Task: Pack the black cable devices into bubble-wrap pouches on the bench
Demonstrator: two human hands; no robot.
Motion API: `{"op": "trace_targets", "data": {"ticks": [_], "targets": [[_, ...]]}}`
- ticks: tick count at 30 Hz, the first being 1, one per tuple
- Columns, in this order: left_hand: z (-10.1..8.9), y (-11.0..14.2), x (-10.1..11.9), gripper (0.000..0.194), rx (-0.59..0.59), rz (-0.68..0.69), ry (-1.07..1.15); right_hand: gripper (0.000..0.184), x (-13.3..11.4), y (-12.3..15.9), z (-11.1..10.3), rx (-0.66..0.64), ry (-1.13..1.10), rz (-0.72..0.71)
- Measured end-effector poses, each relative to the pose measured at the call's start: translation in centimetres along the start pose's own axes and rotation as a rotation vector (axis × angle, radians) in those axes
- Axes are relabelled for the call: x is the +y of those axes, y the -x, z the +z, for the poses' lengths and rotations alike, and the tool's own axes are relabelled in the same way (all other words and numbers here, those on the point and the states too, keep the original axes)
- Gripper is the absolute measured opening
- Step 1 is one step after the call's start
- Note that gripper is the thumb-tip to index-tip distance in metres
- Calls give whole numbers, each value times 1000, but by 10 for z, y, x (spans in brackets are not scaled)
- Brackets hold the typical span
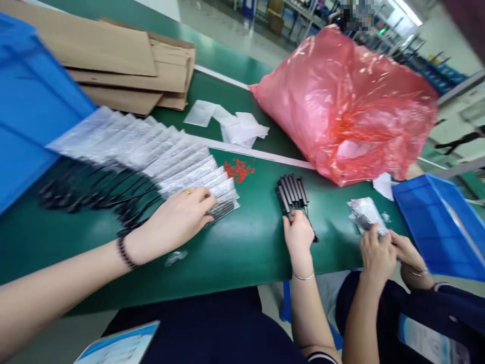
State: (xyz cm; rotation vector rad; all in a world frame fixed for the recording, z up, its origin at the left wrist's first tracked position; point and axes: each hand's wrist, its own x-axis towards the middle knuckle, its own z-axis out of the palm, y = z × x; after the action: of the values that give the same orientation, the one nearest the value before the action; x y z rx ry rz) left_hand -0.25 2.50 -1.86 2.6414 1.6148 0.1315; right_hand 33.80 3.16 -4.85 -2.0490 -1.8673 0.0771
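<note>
One left hand point(184, 215) palm-down, half-curled on plastic sleeves point(162, 149), right hand point(298, 233) closed around black rods point(293, 191)

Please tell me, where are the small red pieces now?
In the head view, the small red pieces lie near the centre, on the green table, just to the right of the fanned packets.

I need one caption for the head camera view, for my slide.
Left hand on a fanned row of plastic sleeves, right hand holding bundled black rods, at a green table.
</note>
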Motion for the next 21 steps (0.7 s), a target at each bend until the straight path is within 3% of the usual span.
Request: {"op": "trace_targets", "data": {"ticks": [3,5,7,9,13,16,21], "targets": [[1,-2,14,23,95,7,281,30,25,-6,-44,204,-123,58],[0,-6,33,27,67,3,543,28,24,-5,-56,196,-428,56],[0,-13,55,32,-26,-42,839,23,5,2,-44,87,-702,50],[5,-25,74,45,-88,-98,1196,22,-26,15,-20,-30,-815,55],[20,-48,87,53,52,-172,1873,29,-77,45,19,-368,-1120,134],[23,-52,85,49,35,-292,2058,32,-85,53,31,-548,-1294,215],[24,-47,80,45,12,-333,2144,31,-79,49,42,-563,-1310,231]]}}
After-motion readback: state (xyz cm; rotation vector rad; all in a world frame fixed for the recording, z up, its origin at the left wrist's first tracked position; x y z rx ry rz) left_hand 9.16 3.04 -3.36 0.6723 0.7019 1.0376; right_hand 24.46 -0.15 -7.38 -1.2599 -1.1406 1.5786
